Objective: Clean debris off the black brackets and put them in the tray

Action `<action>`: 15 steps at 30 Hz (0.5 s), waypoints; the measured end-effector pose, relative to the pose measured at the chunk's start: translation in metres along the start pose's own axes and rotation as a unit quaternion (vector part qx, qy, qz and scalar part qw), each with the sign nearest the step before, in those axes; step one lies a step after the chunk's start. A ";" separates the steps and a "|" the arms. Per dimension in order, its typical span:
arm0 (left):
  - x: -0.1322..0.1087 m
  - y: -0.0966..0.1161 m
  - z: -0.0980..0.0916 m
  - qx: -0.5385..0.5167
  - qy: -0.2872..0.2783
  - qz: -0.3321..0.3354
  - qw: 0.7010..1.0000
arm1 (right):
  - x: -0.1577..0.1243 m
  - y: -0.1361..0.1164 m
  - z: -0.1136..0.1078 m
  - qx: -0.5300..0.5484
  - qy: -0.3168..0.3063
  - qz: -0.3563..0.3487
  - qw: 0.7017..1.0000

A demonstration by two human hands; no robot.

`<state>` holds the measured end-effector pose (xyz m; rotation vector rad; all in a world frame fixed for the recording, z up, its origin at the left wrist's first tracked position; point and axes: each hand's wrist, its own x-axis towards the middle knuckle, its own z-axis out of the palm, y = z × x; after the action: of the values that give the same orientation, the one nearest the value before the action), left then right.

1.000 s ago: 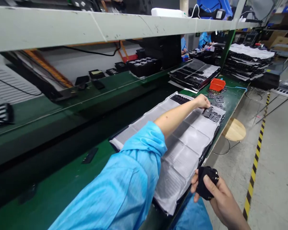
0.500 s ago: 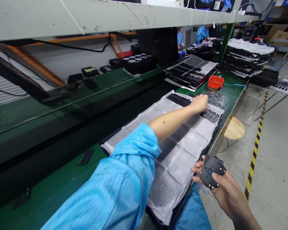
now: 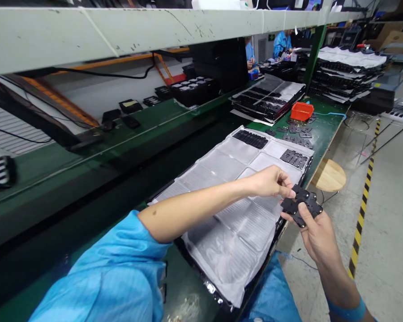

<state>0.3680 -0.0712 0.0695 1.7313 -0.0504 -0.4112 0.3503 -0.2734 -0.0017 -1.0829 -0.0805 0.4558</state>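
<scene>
My right hand (image 3: 314, 228) holds a stack of flat black plastic parts (image 3: 301, 205) just off the bench's front edge. My left hand (image 3: 272, 181) is drawn in beside it, fingers pinched at the top part of that stack. Below both hands lies a long tray covered with white foam sheets (image 3: 235, 223). At the tray's far end sit two groups of black parts (image 3: 293, 158), the other group (image 3: 251, 139) to the left.
Loose black parts (image 3: 297, 133) and an orange bin (image 3: 301, 111) lie on the green bench (image 3: 322, 129) beyond the tray. Stacked trays (image 3: 268, 100) stand further back. A round wooden stool (image 3: 329, 175) stands by the bench edge. Other people in blue work far off.
My left hand has pulled back from the black parts at the tray's far end to the stack in my right hand. My right hand has risen toward the bench edge.
</scene>
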 end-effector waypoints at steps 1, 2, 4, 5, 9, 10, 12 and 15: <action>0.004 0.002 -0.006 -0.007 0.006 -0.006 1.000 | 0.001 0.000 -0.001 0.005 0.001 0.002 1.000; 0.009 0.004 -0.015 -0.010 0.015 -0.010 1.000 | 0.001 0.000 -0.002 0.008 0.001 0.005 1.000; 0.025 0.011 -0.038 -0.001 0.061 -0.018 0.998 | 0.002 0.001 -0.008 0.007 0.000 0.010 1.000; 0.034 0.014 -0.051 0.011 0.099 -0.024 0.995 | 0.001 0.003 -0.011 0.005 -0.001 0.012 1.000; 0.077 0.017 -0.096 0.062 0.227 -0.070 0.969 | -0.002 0.010 -0.020 0.024 -0.024 0.032 0.999; 0.088 0.015 -0.103 0.069 0.234 -0.079 0.967 | -0.004 0.011 -0.020 0.031 -0.029 0.040 0.998; 0.105 0.011 -0.109 0.083 0.237 -0.091 0.964 | -0.008 0.013 -0.020 0.040 -0.033 0.054 0.997; 0.125 0.004 -0.108 0.104 0.236 -0.098 0.961 | -0.013 0.012 -0.017 0.033 -0.044 0.064 0.996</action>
<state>0.5182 -0.0029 0.0583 2.0114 0.4399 -0.1293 0.3396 -0.2886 -0.0181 -1.0072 -0.0729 0.6175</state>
